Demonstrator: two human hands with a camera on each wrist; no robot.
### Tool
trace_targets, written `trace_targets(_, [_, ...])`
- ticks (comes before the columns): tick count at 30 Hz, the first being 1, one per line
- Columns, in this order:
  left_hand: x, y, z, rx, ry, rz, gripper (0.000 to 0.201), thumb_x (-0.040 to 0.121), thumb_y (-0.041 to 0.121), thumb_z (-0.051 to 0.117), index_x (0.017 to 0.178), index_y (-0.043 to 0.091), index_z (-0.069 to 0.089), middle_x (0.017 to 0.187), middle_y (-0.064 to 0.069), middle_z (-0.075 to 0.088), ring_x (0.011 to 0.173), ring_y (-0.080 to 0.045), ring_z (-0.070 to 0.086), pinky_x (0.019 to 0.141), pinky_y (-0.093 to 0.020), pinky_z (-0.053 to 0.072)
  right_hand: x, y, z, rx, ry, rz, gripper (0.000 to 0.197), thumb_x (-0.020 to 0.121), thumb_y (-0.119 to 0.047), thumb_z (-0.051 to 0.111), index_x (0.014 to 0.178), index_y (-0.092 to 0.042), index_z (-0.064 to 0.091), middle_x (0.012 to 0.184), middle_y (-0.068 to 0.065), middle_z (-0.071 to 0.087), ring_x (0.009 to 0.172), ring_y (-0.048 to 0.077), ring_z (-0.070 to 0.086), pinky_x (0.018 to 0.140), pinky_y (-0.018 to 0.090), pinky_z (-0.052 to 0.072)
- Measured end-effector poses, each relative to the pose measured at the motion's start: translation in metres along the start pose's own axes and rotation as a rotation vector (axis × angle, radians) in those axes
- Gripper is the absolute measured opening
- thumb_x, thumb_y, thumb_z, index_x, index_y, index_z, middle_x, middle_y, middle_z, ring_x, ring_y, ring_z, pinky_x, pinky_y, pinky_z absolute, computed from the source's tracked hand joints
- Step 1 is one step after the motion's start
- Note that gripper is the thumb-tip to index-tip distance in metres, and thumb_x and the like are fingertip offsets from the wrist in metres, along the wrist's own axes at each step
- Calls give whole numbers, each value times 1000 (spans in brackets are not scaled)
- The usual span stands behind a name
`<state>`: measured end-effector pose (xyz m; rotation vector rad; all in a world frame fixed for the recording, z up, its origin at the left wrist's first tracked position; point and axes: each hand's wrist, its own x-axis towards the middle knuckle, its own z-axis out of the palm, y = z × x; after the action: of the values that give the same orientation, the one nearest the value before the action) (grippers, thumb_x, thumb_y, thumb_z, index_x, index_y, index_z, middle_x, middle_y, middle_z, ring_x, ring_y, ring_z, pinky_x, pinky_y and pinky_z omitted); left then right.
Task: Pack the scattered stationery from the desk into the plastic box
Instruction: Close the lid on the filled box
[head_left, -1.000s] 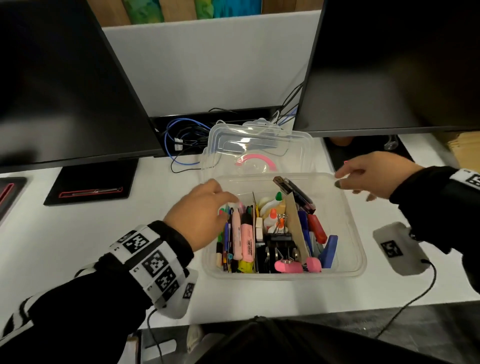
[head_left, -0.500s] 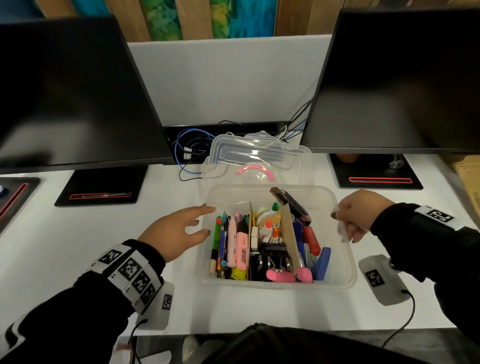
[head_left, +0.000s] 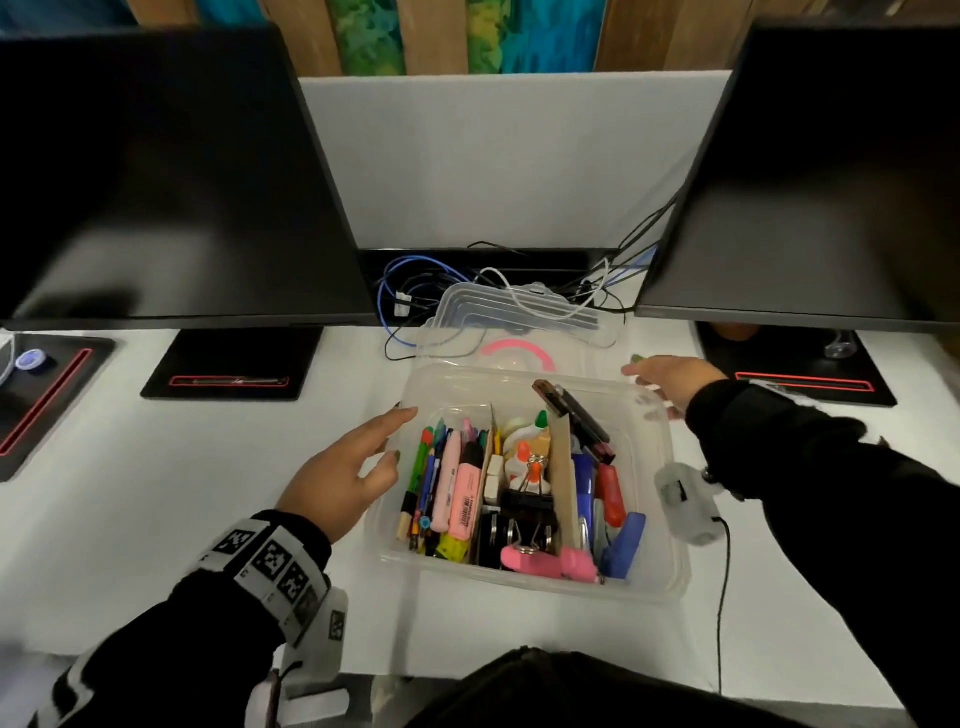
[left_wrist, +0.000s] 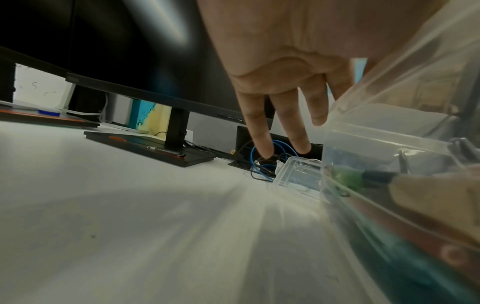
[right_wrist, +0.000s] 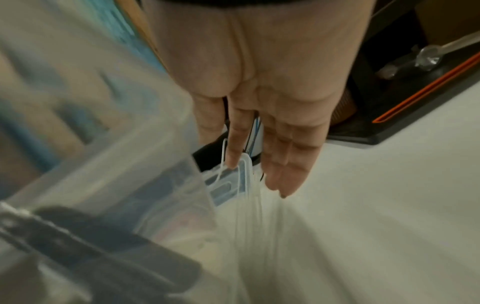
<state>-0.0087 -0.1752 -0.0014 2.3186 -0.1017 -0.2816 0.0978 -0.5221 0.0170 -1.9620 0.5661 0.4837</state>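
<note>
White bench (head_left: 182, 493), plastic box (head_left: 670, 540) dead centre and packed full, its lid (head_left: 519, 317) lying open at twelve o'clock. Left hand (head_left: 337, 478) at nine, right hand (head_left: 670, 376) at two, fingers (right_wrist: 283, 164) straight, holding nothing. Best now: catch the lid's far edge with both hands, fold it over evenly

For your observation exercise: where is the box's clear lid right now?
In the head view the lid lies on the desk just behind the plastic box, in front of the tangled cables between the two monitors.
</note>
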Motion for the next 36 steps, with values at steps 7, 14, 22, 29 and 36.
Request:
trace_targets(7, [-1, -4, 3, -23, 14, -6, 52, 96, 22, 41, 137, 53, 32, 141, 31, 31, 120, 9, 39, 102, -20, 34, 41, 15, 11, 126, -19, 40, 42, 84, -19, 69, 121, -18, 49, 114, 14, 59, 99, 35, 58, 76, 47, 51])
trace_targets(14, [1, -8, 3, -3, 22, 24, 53, 96, 21, 42, 137, 53, 31, 141, 31, 32, 123, 11, 37, 100, -13, 31, 59, 19, 15, -33, -106, 3, 36, 90, -21, 60, 125, -15, 56, 127, 15, 57, 113, 38, 56, 99, 48, 45])
trace_targets(22, [-1, -5, 0, 63, 31, 25, 55, 95, 24, 43, 134, 58, 26, 136, 37, 27, 111, 15, 39, 83, 5, 26, 42, 8, 15, -175, -74, -67, 27, 90, -10, 58, 117, -10, 61, 107, 10, 59, 95, 28, 57, 81, 35, 51])
trace_targets(29, [-3, -7, -1, 52, 10, 18, 55, 95, 24, 43, 137, 56, 28, 142, 30, 31, 119, 8, 43, 95, -10, 31, 24, 0, 12, -141, -81, -247, 24, 89, 4, 52, 108, -7, 63, 103, 11, 60, 79, 16, 56, 78, 20, 48])
trace_targets(36, [-3, -9, 7, -141, 98, -25, 45, 92, 27, 47, 127, 53, 39, 119, 23, 50, 106, -3, 54, 86, -21, 42, -4, 6, -2, -6, -11, -409, 19, 91, -2, 54, 102, -12, 67, 104, 8, 66, 94, 23, 63, 85, 32, 52])
